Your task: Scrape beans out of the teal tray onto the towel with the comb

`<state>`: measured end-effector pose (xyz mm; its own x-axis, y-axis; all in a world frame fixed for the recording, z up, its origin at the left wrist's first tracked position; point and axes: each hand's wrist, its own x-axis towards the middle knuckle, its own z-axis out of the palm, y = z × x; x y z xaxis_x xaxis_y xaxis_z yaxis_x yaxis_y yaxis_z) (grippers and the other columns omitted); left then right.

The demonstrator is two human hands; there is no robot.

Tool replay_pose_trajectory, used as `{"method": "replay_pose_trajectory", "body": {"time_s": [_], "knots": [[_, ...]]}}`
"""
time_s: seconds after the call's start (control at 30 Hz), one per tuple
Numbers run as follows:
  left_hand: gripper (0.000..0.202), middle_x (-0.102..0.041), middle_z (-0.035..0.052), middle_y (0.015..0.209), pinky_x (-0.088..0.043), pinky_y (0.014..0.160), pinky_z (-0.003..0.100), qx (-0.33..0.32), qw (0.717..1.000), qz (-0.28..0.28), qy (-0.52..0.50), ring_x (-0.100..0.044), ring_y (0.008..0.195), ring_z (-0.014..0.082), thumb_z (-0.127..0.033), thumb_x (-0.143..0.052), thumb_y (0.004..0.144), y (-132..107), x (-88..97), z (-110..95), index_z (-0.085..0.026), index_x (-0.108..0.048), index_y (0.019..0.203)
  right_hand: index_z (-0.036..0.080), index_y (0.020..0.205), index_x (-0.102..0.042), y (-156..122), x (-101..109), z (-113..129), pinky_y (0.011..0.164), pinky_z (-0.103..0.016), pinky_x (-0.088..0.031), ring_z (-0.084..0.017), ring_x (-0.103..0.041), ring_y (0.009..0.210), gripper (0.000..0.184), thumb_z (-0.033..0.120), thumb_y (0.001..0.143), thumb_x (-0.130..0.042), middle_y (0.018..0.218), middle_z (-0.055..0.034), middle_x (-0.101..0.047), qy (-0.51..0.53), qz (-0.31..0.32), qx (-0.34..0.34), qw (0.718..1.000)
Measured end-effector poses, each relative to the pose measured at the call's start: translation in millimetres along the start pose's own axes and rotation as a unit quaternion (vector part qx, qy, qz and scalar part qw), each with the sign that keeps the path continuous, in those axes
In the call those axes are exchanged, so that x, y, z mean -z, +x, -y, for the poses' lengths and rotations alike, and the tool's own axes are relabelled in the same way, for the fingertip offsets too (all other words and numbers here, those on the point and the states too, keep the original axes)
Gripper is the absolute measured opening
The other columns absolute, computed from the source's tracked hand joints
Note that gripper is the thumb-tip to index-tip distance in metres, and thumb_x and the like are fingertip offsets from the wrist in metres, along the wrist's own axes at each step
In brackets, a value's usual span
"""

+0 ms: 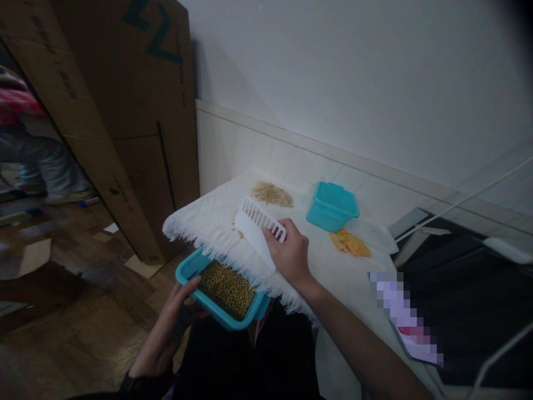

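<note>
Left hand cupping tub, right hand outstretched

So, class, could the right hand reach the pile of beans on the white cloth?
Likely yes: the right hand holds a white slotted tool near the pile of beans, with nothing visible in between.

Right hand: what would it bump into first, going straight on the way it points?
Past the white slotted scraper in the right hand, probably the white cloth ahead, though depth is unclear here.
</note>
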<state>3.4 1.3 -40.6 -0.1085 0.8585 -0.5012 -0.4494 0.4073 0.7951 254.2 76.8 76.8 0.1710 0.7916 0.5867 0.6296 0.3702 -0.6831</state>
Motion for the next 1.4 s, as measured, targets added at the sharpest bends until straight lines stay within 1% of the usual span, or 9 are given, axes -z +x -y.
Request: {"method": "replay_pose_trajectory", "body": {"time_s": [0.3, 0.43, 0.63, 0.77, 0.9, 1.03, 1.13, 1.3, 1.4], "knots": [[0.080, -0.079, 0.0119, 0.149, -0.072, 0.078, 0.041, -0.003, 1.000, 0.001, -0.007, -0.086, 0.102, 0.0323, -0.061, -0.096, 0.078, 1, 1.4, 0, -0.031, -0.070, 0.147, 0.027, 0.084, -0.060, -7, -13, 7, 0.057, -0.029, -0.052, -0.020, -0.068, 0.058, 0.022, 0.041, 0.092, -0.074, 0.067, -0.0002, -0.073, 0.019, -0.013, -0.016, 1.000], [0.083, -0.078, 0.0126, 0.151, -0.072, 0.076, 0.041, -0.005, 1.000, -0.005, -0.008, -0.086, 0.098, 0.0307, -0.062, -0.096, 0.076, 2, 1.9, 1, -0.030, -0.071, 0.149, 0.027, 0.083, -0.058, -7, -15, 8, 0.056, -0.028, -0.051, -0.019, -0.066, 0.057, 0.022, 0.041, 0.093, -0.073, 0.066, 0.0008, -0.072, 0.018, -0.015, -0.015, 1.000], [0.076, -0.082, 0.0110, 0.142, -0.072, 0.075, 0.042, -0.014, 1.000, -0.014, -0.009, -0.086, 0.091, 0.0304, -0.061, -0.094, 0.077, 2, 2.2, 2, -0.030, -0.074, 0.143, 0.028, 0.082, -0.056, -9, -19, 10, 0.056, -0.029, -0.052, -0.019, -0.066, 0.056, 0.023, 0.041, 0.092, -0.072, 0.065, 0.0006, -0.071, 0.033, -0.016, -0.015, 0.999], [0.075, -0.079, 0.0114, 0.148, -0.072, 0.075, 0.040, -0.014, 1.000, -0.010, -0.005, -0.086, 0.092, 0.0286, -0.061, -0.095, 0.079, 4, 7.7, 0, -0.031, -0.073, 0.145, 0.029, 0.082, -0.054, -11, -23, 10, 0.056, -0.030, -0.052, -0.019, -0.065, 0.056, 0.023, 0.041, 0.092, -0.071, 0.065, 0.0007, -0.071, 0.035, -0.023, -0.017, 0.999], [0.077, -0.079, 0.0121, 0.148, -0.072, 0.080, 0.040, -0.014, 1.000, -0.013, 0.012, -0.086, 0.099, 0.0299, -0.062, -0.093, 0.081, 12, 17.5, -8, -0.031, -0.071, 0.149, 0.029, 0.082, -0.053, -11, -27, 11, 0.058, -0.030, -0.052, -0.020, -0.066, 0.057, 0.022, 0.040, 0.091, -0.071, 0.066, 0.0009, -0.070, 0.033, -0.014, -0.018, 0.999], [0.072, -0.079, 0.0128, 0.145, -0.073, 0.081, 0.043, -0.019, 0.999, -0.020, 0.038, -0.086, 0.095, 0.0294, -0.058, -0.090, 0.086, 17, 23.9, -25, -0.030, -0.071, 0.150, 0.029, 0.082, -0.054, -6, -28, 11, 0.058, -0.030, -0.051, -0.020, -0.066, 0.058, 0.023, 0.044, 0.090, -0.070, 0.065, 0.0011, -0.070, 0.036, 0.000, -0.012, 0.999], [0.063, -0.080, 0.0130, 0.143, -0.072, 0.077, 0.040, -0.027, 0.999, -0.021, 0.038, -0.086, 0.091, 0.0273, -0.053, -0.090, 0.088, 18, 26.1, -39, -0.028, -0.074, 0.144, 0.029, 0.082, -0.055, 0, -30, 13, 0.059, -0.030, -0.051, -0.020, -0.066, 0.059, 0.021, 0.043, 0.090, -0.070, 0.066, 0.0009, -0.070, 0.039, 0.011, -0.003, 0.999], [0.067, -0.083, 0.0119, 0.145, -0.073, 0.080, 0.040, -0.033, 0.999, 0.013, 0.030, -0.087, 0.102, 0.0303, -0.054, -0.091, 0.089, 22, 30.9, -49, -0.031, -0.074, 0.150, 0.029, 0.081, -0.055, 4, -32, 17, 0.061, -0.029, -0.053, -0.020, -0.066, 0.058, 0.022, 0.039, 0.090, -0.072, 0.066, 0.0015, -0.071, 0.041, 0.040, 0.008, 0.998], [0.057, -0.083, 0.0130, 0.145, -0.073, 0.078, 0.040, -0.030, 0.999, 0.024, 0.021, -0.088, 0.100, 0.0312, -0.052, -0.089, 0.091, 28, 33.7, -51, -0.026, -0.077, 0.140, 0.029, 0.080, -0.055, 4, -29, 18, 0.060, -0.029, -0.053, -0.019, -0.064, 0.055, 0.023, 0.039, 0.090, -0.072, 0.065, 0.0027, -0.070, 0.041, 0.062, 0.025, 0.997]]}}
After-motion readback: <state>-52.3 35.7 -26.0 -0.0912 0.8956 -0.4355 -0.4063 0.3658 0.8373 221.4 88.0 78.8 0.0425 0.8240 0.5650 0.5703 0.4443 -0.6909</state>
